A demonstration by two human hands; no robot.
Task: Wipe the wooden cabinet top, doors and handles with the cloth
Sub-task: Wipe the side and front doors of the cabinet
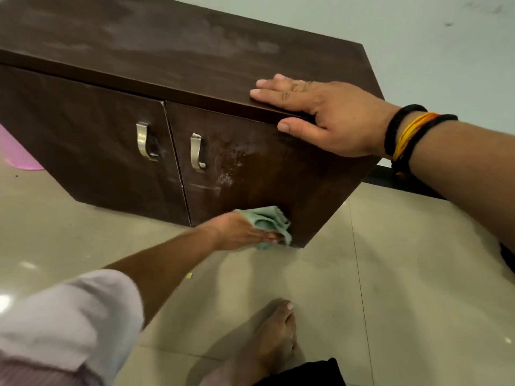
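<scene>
The place looked like an indoor room of a home or small office; which of the 2 could not be told. A low dark wooden cabinet (pixel 195 79) with 2 doors and 2 curved metal handles (pixel 145 146) stood on a glossy beige tiled floor (pixel 404 274) against a plain pale wall (pixel 418 37). A bare foot (pixel 276 332) rested on the tiles, and a pink object (pixel 14 154) lay at the left edge.

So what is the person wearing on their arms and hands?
The left arm has a pale, whitish sleeve pushed up above the elbow, bare below it. The right wrist wears thick black cord bands with yellow and orange threads between them, and no sleeve shows. Both hands are bare: no gloves, and no rings that I can see.
</scene>
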